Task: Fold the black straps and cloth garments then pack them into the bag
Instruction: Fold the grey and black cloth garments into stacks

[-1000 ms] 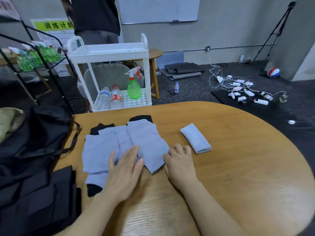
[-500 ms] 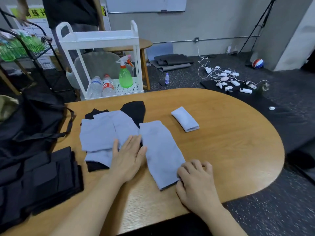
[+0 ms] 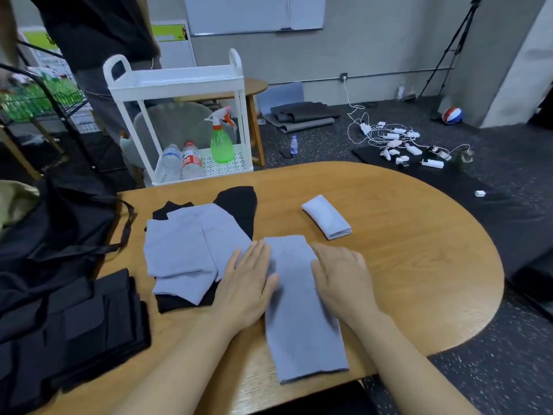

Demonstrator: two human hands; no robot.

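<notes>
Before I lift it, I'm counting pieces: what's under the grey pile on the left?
Black cloth shows past the grey pile's far and near edges. How many pieces lie beneath is covered.

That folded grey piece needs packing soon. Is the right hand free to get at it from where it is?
Probably yes. The right hand rests flat on the long grey cloth, gripping nothing, and only bare table lies between it and the folded grey piece.

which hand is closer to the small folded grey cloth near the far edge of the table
Right. The right hand lies just below the small folded cloth; the left hand is further off, lower and to its left.
</notes>
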